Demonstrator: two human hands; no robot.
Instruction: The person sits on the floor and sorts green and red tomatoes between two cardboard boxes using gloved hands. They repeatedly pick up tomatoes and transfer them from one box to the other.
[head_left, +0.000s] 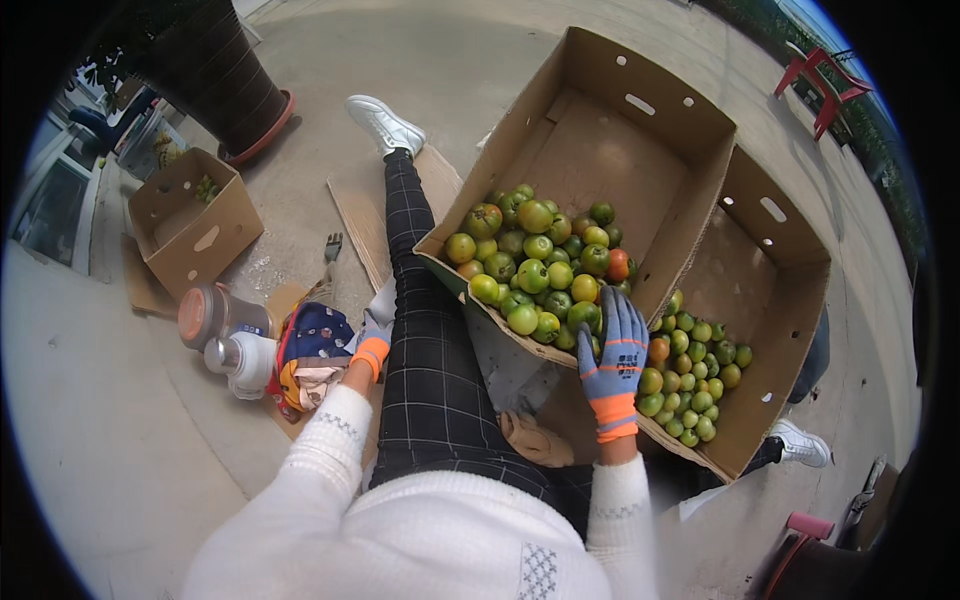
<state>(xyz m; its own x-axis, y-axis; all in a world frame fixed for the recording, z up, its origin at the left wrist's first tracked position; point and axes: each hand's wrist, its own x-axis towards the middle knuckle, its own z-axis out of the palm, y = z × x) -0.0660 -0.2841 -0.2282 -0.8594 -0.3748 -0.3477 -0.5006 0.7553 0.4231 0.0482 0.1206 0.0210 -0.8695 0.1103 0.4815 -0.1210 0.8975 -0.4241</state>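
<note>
Two cardboard boxes stand side by side between my spread legs. The larger box (615, 150) holds a heap of green and reddening tomatoes (534, 276) at its near end. Smaller green and orange tomatoes (690, 375) lie in the near end of the right box (772, 292). My right hand (616, 337), in a grey-blue glove with an orange cuff, reaches over the larger box's near corner, fingers at the heap's edge; whether it grips a tomato is hidden. Beside my left thigh is my gloved left hand (371, 341), near a patterned cloth bag (319, 337); its fingers are partly hidden.
At left stand a lidded container (225, 319), a white bottle (244, 360) and a small cardboard box (199, 217) with some green fruit. Behind them is a large plant pot (217, 82). Flat cardboard (356, 225) lies under my left leg. A red plastic chair (821, 82) stands far right.
</note>
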